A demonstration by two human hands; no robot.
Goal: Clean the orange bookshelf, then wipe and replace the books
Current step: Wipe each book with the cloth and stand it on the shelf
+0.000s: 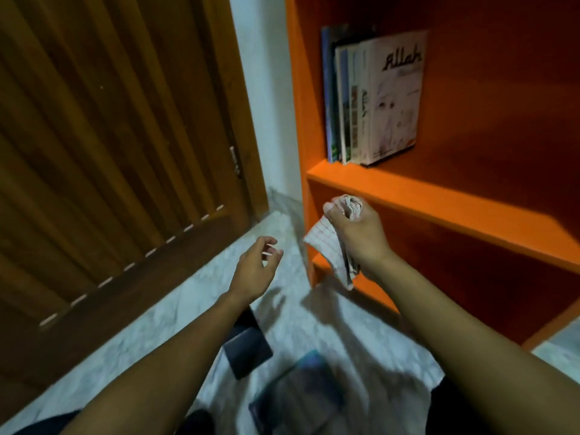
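Observation:
The orange bookshelf (pixel 439 199) fills the right side. Several books (pixel 373 102) stand upright at the left end of its upper shelf, the outermost a white one with dark lettering. My right hand (pixel 357 233) grips a bunched white checked cloth (pixel 329 246) just in front of the shelf's left upright, below the upper board. My left hand (pixel 255 268) hovers over the floor to the left, fingers relaxed and spread, holding nothing. A dark book (pixel 248 350) and a blue-green book (pixel 298 397) lie on the pale floor near me.
A brown slatted wooden door (pixel 110 152) stands at the left, with a strip of white wall (pixel 270 120) between it and the shelf. The floor (pixel 188 309) is pale marble. The lower shelf compartment is in shadow.

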